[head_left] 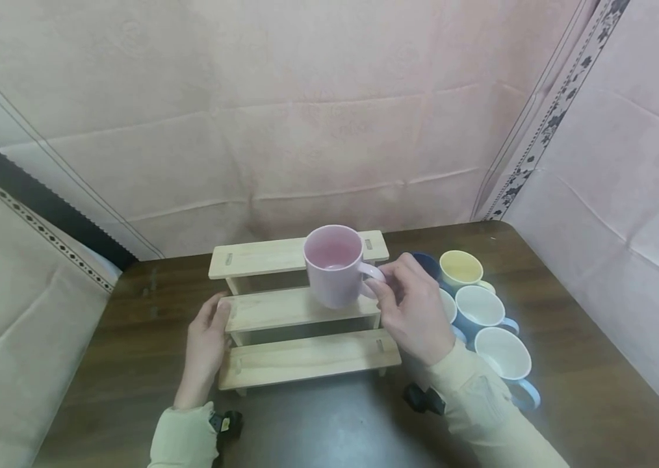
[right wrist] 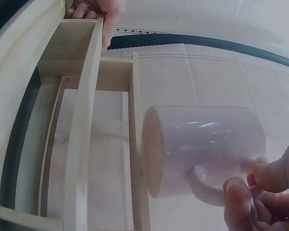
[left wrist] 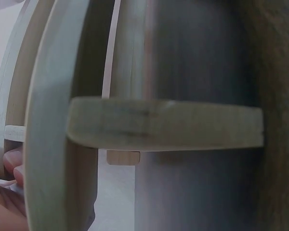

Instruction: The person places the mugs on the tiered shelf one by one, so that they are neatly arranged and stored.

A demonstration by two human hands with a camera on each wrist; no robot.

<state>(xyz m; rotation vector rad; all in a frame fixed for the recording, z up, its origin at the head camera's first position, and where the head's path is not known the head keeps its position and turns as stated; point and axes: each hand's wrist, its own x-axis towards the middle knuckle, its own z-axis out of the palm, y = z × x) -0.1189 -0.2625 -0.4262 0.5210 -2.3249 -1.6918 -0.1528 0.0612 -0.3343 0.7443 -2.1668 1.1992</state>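
While the left hand (head_left: 203,343) grips the near-side end of the wooden rack (head_left: 271,312), best held firmly steady, the right hand (head_left: 414,309) pinches the handle (head_left: 372,271) of the pink mug (head_left: 332,281), between both hands above the boards (head_left: 300,357), best carried level.

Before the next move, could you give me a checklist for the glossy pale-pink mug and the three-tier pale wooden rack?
1. Glossy pale-pink mug gripped by its handle: ok, the right hand pinches it.
2. Mug upright: ok, opening faces up.
3. Mug set down: not ok, its underside shows in the right wrist view.
4. Three-tier pale wooden rack held: ok, the left hand grips the middle board's left end.
5. Pale cloth right sleeve clear of the nearest white-lined blue mug: cannot tell, they overlap in the head view.
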